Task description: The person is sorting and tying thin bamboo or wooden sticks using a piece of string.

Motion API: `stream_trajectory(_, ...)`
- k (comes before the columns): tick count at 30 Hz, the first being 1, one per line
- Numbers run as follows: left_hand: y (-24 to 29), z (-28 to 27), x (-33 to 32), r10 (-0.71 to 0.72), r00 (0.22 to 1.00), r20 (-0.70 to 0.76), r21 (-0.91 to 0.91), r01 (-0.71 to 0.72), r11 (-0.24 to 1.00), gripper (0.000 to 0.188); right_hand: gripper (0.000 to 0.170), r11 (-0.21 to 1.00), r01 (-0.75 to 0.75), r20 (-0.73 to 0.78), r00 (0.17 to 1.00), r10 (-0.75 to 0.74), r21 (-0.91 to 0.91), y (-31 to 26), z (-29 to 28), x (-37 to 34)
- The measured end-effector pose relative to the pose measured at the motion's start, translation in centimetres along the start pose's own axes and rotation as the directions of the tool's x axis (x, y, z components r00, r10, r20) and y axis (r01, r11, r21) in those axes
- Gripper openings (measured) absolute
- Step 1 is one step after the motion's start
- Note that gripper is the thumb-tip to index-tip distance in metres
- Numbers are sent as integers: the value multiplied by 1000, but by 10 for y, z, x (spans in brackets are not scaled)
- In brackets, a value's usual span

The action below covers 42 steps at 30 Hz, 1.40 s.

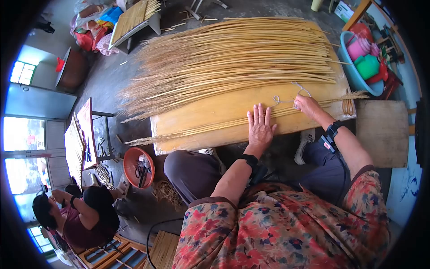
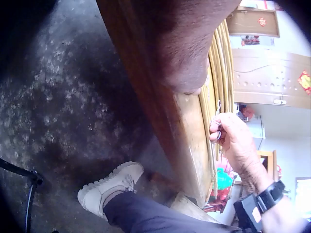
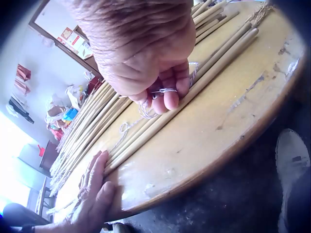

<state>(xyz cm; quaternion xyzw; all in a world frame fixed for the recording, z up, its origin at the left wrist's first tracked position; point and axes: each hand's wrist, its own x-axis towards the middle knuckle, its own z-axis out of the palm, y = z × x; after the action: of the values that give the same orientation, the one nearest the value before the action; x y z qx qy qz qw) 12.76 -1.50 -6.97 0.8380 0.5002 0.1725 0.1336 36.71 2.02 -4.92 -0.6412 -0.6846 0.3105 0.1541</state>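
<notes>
The left hand (image 1: 260,130) lies flat with straight fingers across a few thin reed stalks (image 1: 215,127) near the table's front edge. To its right, the right hand (image 1: 309,109) is curled round a white string (image 1: 283,101), just above the stalks. In the right wrist view, the string (image 3: 124,127) loops between the curled fingers of the right hand (image 3: 141,63) and trails onto the table. The left hand (image 3: 90,196) presses the stalks (image 3: 160,124) there. In the left wrist view, the right hand (image 2: 238,145) pinches the string beside the stalks.
A wide layer of reeds (image 1: 251,54) with feathery ends covers the table's far part. A blue basin (image 1: 354,67) of coloured items stands right, a wooden board (image 1: 383,132) below it. An orange bucket (image 1: 138,168) and a seated person (image 1: 80,215) are at lower left.
</notes>
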Motion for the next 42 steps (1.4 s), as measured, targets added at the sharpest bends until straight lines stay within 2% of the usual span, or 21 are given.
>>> stream_trajectory(4, -1, 2, 0, 21, 1000, -15, 20, -21, 1000, 63, 20, 986, 79, 21, 997, -77, -146, -5, -4, -2)
stream_trajectory(6, -1, 3, -1, 24, 999, -21, 30, -24, 999, 62, 23, 992, -77, 38, 997, 74, 97, -18, -8, -2)
stream_trajectory(11, -7, 8, 0, 41, 999, -13, -11, -41, 999, 65, 23, 969, 35, -17, 999, -31, 243, -70, -40, -3)
stream_trajectory(13, -4, 2, 1, 78, 997, -16, -44, -79, 996, 65, 24, 949, 176, -139, 980, -143, 260, -95, -58, -4)
stream_trajectory(16, -3, -15, 3, 97, 995, 17, -21, -96, 995, 63, 24, 934, 263, -339, 925, -172, 242, -123, -89, -2)
stream_trajectory(18, -9, -22, 9, 136, 990, -40, 61, -133, 989, 51, 24, 939, 266, -437, 887, -151, 216, -136, -113, 0)
stream_trajectory(20, -27, -43, 18, 144, 989, -23, -116, -146, 983, 31, 22, 813, 450, -618, 772, -147, 370, -149, -137, -1)
stream_trajectory(21, -33, -64, 26, 108, 994, -6, -198, -106, 974, 16, 22, 817, 446, -622, 770, -141, 366, -155, -146, -9)
stream_trajectory(22, -41, -82, 33, 109, 989, 99, -66, -103, 992, 12, 22, 828, 410, -526, 833, -171, 382, -162, -153, -16)
stream_trajectory(24, -74, -91, 46, 278, 942, 188, 131, -305, 943, 15, 22, 891, 253, -302, 943, -139, 378, -173, -148, -25)
stream_trajectory(25, -77, -104, 45, 177, 963, 202, 17, -184, 983, 16, 21, 944, 232, -210, 960, -184, 235, -165, -139, -21)
stream_trajectory(26, -80, -112, 44, 168, 958, 231, -15, -169, 986, 15, 20, 972, 219, -111, 971, -210, 85, -152, -123, -15)
stream_trajectory(27, -83, -115, 44, 160, 951, 263, -48, -153, 987, 13, 20, 973, 215, -110, 973, -205, 87, -137, -107, -8)
stream_trajectory(29, -80, -101, 29, 204, 946, 254, -93, -186, 978, 11, 16, 871, 227, -61, 958, -280, -435, -108, -79, 1)
stream_trajectory(30, -73, -96, 22, 243, 941, 234, -132, -217, 967, 10, 16, 871, 227, -54, 960, -276, -435, -102, -74, 3)
stream_trajectory(33, -60, -75, 18, 302, 881, 364, 13, -330, 944, 41, 12, 841, 102, -150, 966, -212, -532, -90, -71, 7)
stream_trajectory(34, -54, -67, 13, 298, 880, 371, 8, -324, 946, 41, 11, 841, 72, -209, 954, -215, -536, -87, -74, 9)
stream_trajectory(37, -35, -48, 11, 301, 929, 216, 70, -322, 944, 55, 11, 850, -2, -347, 913, -213, -527, -82, -86, 17)
stream_trajectory(40, -27, -30, 13, 236, 949, 208, 16, -245, 969, 63, 14, 932, 57, -588, 761, -273, -359, -72, -100, 25)
stream_trajectory(41, -24, -22, 13, 237, 947, 215, 15, -246, 969, 63, 14, 933, 53, -589, 763, -267, -355, -76, -105, 24)
stream_trajectory(42, -23, -16, 12, 201, 959, 200, 25, -210, 977, 63, 15, 991, 69, -567, 815, -122, -115, -84, -106, 22)
